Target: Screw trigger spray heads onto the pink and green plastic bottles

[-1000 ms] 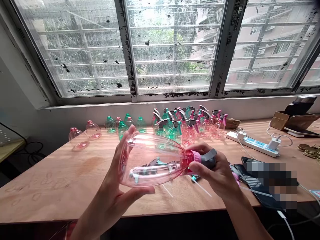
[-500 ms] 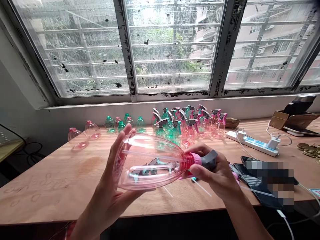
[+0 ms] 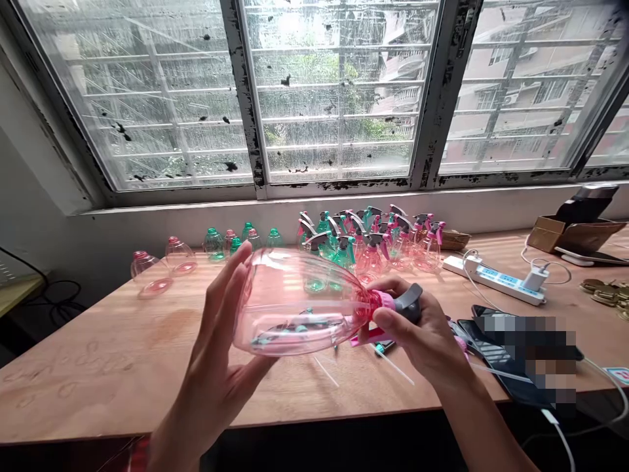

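A clear pink spray bottle (image 3: 304, 288) lies sideways in the air above the table, its base to the left. My left hand (image 3: 216, 360) grips the base end, fingers behind and thumb below. At the neck, my right hand (image 3: 417, 334) has its fingers closed round the pink collar (image 3: 386, 300) and grey-and-pink trigger head (image 3: 409, 304). A pale dip tube shows inside the bottle. Loose teal and grey spray heads on the table show through the bottle wall, and thin white tubes (image 3: 399, 365) stick out below it.
Assembled spray bottles (image 3: 373, 255) crowd together by the window wall. Several bottles without heads, green (image 3: 214, 244) and pink (image 3: 152, 274), stand to the left. On the right are a power strip (image 3: 496, 280), dark phones (image 3: 511, 367) with cables, and a cardboard box (image 3: 555, 236).
The bottle has rolled a little about its length, and the grey trigger has tipped. The tube inside sits lower in view. Both hands keep hold, shifted slightly.
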A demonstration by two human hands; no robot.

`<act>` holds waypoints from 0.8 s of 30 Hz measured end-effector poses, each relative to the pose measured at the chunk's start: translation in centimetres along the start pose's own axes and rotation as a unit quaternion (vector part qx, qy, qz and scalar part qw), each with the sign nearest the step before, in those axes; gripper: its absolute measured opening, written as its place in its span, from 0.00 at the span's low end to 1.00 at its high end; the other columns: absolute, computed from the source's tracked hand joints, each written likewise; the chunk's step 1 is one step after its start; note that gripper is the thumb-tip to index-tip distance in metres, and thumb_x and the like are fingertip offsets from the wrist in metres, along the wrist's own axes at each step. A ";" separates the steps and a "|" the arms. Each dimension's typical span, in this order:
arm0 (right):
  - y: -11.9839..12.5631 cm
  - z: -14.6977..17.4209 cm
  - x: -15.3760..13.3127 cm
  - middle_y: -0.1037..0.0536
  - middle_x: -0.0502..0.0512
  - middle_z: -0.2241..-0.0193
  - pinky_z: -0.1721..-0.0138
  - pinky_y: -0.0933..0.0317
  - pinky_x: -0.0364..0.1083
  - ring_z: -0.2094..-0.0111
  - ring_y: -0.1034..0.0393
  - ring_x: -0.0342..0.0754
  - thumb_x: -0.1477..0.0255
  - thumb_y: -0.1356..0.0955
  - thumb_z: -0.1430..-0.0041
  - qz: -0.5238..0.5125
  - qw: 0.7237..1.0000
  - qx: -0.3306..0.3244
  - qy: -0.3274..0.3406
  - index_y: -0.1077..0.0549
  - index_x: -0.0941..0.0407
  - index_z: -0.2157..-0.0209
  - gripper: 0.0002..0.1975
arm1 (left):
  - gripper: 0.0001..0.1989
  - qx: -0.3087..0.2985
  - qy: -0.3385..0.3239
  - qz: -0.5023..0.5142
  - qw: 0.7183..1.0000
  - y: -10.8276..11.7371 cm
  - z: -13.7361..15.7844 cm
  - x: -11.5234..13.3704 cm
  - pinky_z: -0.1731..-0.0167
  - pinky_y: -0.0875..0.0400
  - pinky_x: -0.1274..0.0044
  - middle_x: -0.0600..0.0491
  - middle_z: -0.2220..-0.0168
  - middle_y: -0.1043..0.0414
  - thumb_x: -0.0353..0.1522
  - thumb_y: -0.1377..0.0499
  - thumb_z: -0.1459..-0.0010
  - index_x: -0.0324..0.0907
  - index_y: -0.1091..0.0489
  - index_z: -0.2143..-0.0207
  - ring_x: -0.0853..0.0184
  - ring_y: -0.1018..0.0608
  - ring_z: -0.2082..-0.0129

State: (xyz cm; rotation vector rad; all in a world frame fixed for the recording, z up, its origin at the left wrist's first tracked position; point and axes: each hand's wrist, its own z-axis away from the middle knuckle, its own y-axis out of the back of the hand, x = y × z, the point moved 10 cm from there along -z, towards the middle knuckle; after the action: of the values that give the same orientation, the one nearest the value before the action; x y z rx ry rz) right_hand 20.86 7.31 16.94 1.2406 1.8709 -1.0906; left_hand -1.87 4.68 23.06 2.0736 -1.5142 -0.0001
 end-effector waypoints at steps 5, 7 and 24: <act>-0.3 0.2 0.2 0.15 0.48 0.73 0.70 0.21 0.41 0.73 0.16 0.47 0.66 0.19 0.41 -0.009 1.000 -0.001 0.004 0.19 0.54 0.59 0.12 | 0.51 0.037 0.016 0.015 0.999 0.2 0.4 -0.4 0.23 0.50 0.54 0.55 0.24 0.44 0.42 0.25 0.44 0.64 0.48 0.25 0.43 0.39 0.25; -0.5 0.2 0.1 0.15 0.48 0.73 0.71 0.22 0.39 0.72 0.16 0.47 0.68 0.18 0.42 0.006 1.000 -0.001 0.013 0.19 0.54 0.59 0.12 | 0.45 0.066 0.032 0.071 0.995 0.5 0.4 -0.5 0.23 0.50 0.53 0.54 0.24 0.41 0.45 0.26 0.43 0.61 0.41 0.27 0.43 0.42 0.24; -1.3 -0.7 2.0 0.15 0.55 0.73 0.72 0.19 0.46 0.75 0.18 0.48 0.60 0.22 0.38 -0.068 0.990 -0.070 -0.098 0.22 0.58 0.65 0.16 | 0.30 0.089 -0.071 0.177 0.978 1.7 -0.7 0.3 0.31 0.30 0.73 0.56 0.33 0.29 0.24 0.25 0.45 0.53 0.26 0.42 0.65 0.28 0.31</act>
State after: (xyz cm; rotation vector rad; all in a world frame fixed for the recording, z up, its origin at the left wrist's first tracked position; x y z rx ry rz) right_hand 18.93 8.44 15.98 0.9036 1.8672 -1.0889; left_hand -2.97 4.37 24.50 1.9409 -2.0190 0.1289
